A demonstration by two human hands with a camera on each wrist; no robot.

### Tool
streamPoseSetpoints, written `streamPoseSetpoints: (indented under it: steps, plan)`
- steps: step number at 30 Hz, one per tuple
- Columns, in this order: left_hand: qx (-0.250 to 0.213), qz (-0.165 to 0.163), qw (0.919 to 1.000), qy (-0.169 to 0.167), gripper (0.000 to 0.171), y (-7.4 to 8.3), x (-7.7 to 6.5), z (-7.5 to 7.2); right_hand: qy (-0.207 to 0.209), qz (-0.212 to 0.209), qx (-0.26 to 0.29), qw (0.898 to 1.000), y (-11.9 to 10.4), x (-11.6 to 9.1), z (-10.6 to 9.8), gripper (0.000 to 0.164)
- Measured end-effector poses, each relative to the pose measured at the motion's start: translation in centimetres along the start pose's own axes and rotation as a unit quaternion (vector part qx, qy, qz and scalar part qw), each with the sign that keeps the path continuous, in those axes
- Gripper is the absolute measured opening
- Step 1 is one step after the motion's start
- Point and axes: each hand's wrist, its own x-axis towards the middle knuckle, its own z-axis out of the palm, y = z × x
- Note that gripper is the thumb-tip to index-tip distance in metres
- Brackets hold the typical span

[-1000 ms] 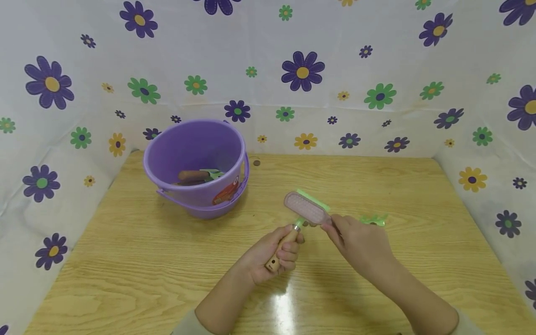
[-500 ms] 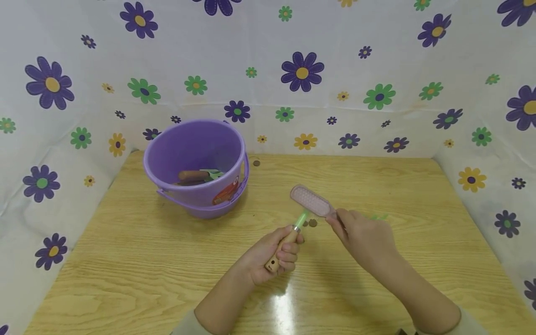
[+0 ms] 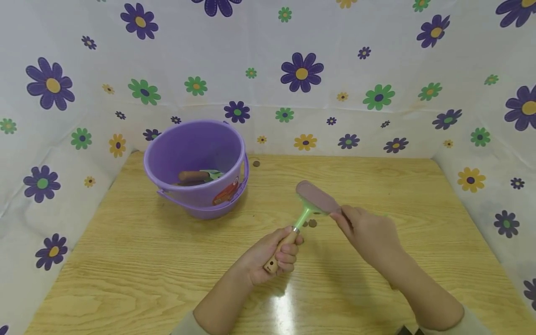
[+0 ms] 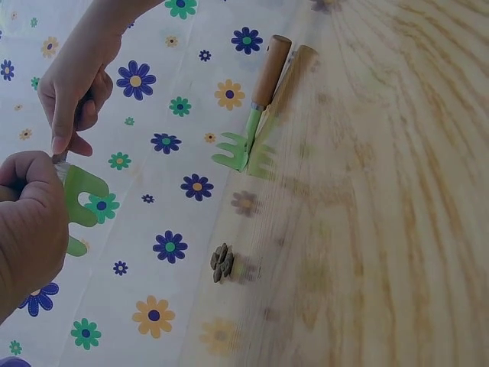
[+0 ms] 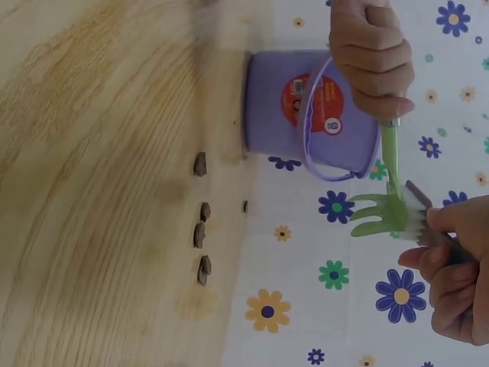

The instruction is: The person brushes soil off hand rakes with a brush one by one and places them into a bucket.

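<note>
In the head view my left hand [image 3: 272, 256] grips the wooden handle of a small green garden hand rake [image 3: 303, 217], held up above the table. My right hand [image 3: 372, 239] holds a pinkish-brown brush [image 3: 320, 197] by its handle. The brush covers most of the rake's head there. From the right wrist view, the bristles meet the back of the rake's tines [image 5: 374, 214]. A second green hand rake [image 4: 243, 149] with a wooden handle lies on the table; in the head view the right hand and forearm hide nearly all of it.
A purple bucket [image 3: 201, 200] stands at the back left, holding a brown-handled tool [image 3: 194, 176] with a green head. Several small brown clumps [image 3: 312, 223] lie on the wooden table [image 3: 146, 260] below the rake. A flower-printed cloth [image 3: 268, 93] hangs behind and at both sides.
The brush has shifted up and to the right along the rake's head, its back now turned more to the head camera. The left hand keeps its grip almost unmoved.
</note>
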Motion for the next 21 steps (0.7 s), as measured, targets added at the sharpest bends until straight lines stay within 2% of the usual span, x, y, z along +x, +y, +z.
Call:
streamPoseSetpoints:
  steps: [2, 5, 8, 11, 13, 15, 19, 21]
  plan:
    - [0.0, 0.0, 1.0, -0.006, 0.03, 0.0, -0.1, 0.0, -0.041, 0.035, 0.042, 0.998, 0.2, 0.1, -0.2, 0.04]
    - [-0.001, -0.002, 0.9999, -0.012, 0.03, 0.0, -0.2, 0.0, -0.102, 0.087, 0.1, 0.986, 0.5, 0.2, -0.5, 0.029]
    - [-0.001, -0.005, 0.9999, -0.014, 0.03, 0.2, -0.3, 0.0, -0.147, 0.128, 0.155, 0.969, 0.9, 0.4, -0.6, 0.027]
    - [-0.002, -0.007, 0.9998, -0.018, 0.031, 0.3, -0.4, -0.1, -0.183, 0.165, 0.211, 0.946, 1.5, 0.6, -0.7, 0.035]
    - [-0.006, -0.009, 0.9997, -0.021, 0.031, 0.4, -0.4, -0.1, -0.205, 0.189, 0.253, 0.926, 1.9, 0.7, -0.6, 0.042]
    - [-0.008, -0.01, 0.9997, -0.023, 0.031, 0.4, -0.4, -0.1, -0.227, 0.216, 0.299, 0.901, 2.3, 0.7, -0.6, 0.047]
    - [-0.004, -0.012, 0.9997, -0.022, 0.031, 0.5, -0.4, -0.1, -0.26, 0.254, 0.376, 0.852, 3.2, 0.9, -0.5, 0.048]
    - [-0.002, -0.012, 0.9997, -0.02, 0.031, 0.5, -0.4, -0.1, -0.272, 0.269, 0.403, 0.832, 3.6, 0.9, -0.4, 0.048]
